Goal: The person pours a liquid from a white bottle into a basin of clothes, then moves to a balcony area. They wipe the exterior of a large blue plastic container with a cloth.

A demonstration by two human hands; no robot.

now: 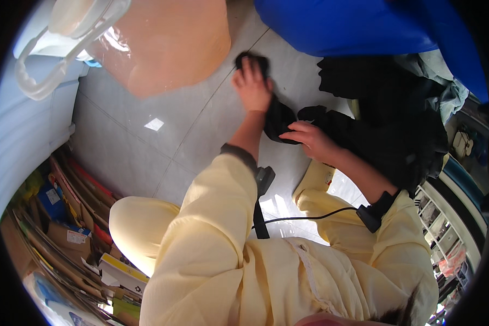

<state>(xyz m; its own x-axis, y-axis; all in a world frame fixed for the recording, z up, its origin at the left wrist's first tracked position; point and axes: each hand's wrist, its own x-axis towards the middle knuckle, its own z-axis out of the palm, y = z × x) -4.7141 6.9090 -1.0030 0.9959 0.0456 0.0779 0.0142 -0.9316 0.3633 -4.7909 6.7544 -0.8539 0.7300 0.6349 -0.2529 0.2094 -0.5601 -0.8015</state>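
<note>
Black fabric point(280, 116) lies on the grey tiled floor point(195, 118). My left hand point(253, 87) rests on its far end, fingers over a dark bunched part and slightly blurred. My right hand point(316, 140) touches the near part of the same fabric, the fingers bent and partly over it; whether they pinch it is unclear. Beside my right forearm lies a larger heap of black cloth point(395, 118), which may join the smaller piece. Dark bands sit around both wrists, and a black cable point(309, 218) runs from the right one.
A blue smooth-surfaced object point(350, 28) stands at the upper right, an orange-pink one point(167, 45) at the upper left. White plastic drawers point(36, 118) stand at the left above flattened cardboard point(65, 261). A white wire rack point(440, 220) is at the right.
</note>
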